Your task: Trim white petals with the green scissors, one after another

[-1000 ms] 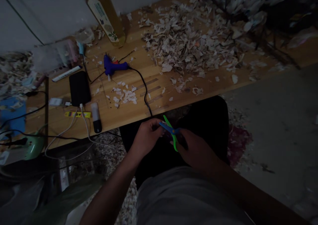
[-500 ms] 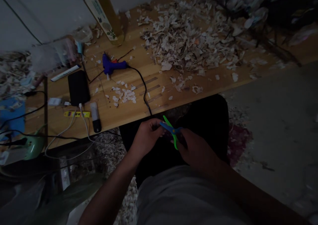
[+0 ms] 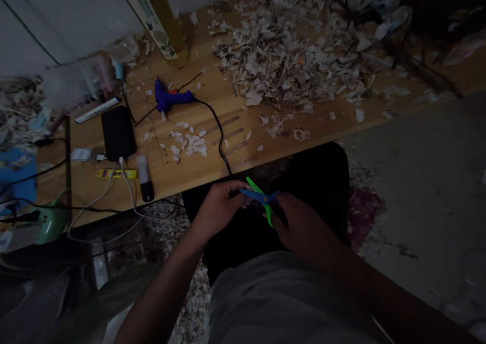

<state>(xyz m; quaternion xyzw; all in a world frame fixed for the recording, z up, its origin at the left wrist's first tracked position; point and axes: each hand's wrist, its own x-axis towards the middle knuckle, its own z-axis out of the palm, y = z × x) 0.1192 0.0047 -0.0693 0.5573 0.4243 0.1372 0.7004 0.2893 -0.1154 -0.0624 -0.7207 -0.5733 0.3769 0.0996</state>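
Observation:
Small green and blue scissors (image 3: 261,200) sit in my right hand (image 3: 299,225), which is closed on their handles just below the wooden table's (image 3: 197,174) front edge. The blades are spread apart. My left hand (image 3: 220,205) is closed in a pinch right at the blade tips, holding something too small and dark to make out. Both hands hover over my lap, above dark trousers.
On the table lie a blue glue gun (image 3: 169,98) with a black cord, a black phone (image 3: 118,132) on a white cable, a black-tipped tube (image 3: 145,178), a small heap of pale chips (image 3: 188,144) and a large pile of pale scraps (image 3: 292,60). A tall bottle (image 3: 157,17) stands at the back.
My hands and the scissors stay almost in place; the view has drifted slightly, so the table appears a little higher and to the left.

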